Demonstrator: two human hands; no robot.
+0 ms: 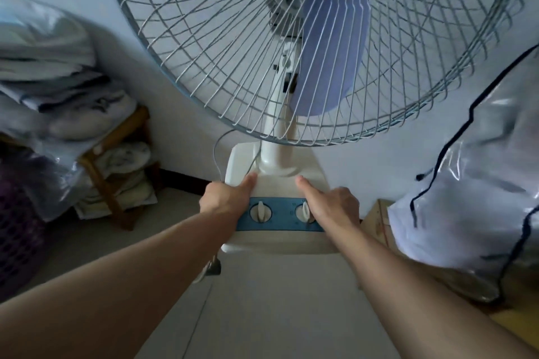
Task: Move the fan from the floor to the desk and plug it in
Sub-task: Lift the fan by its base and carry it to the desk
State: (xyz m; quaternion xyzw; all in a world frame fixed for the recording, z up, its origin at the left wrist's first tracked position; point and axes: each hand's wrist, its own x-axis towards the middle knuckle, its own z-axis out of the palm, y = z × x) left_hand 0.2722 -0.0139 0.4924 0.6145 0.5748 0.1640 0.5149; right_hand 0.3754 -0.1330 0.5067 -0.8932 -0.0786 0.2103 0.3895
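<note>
A white table fan (pixel 277 172) with a wire cage and pale purple blades fills the upper middle of the view, held above the floor. Its base carries a blue panel with two white knobs (pixel 281 213). My left hand (pixel 226 198) grips the left side of the base, thumb on top. My right hand (pixel 332 202) grips the right side the same way. The fan's thin cord (pixel 217 151) loops off the back left of the base, and its plug (pixel 211 268) dangles under the base near my left forearm. No desk is in view.
A wooden rack (pixel 116 154) stacked with folded bedding stands at the left against the white wall. A purple basket (pixel 17 236) sits at the far left. A clear plastic bag with dark trim (pixel 466 183) bulges at the right over a cardboard box (pixel 379 221). Pale floor tiles lie below.
</note>
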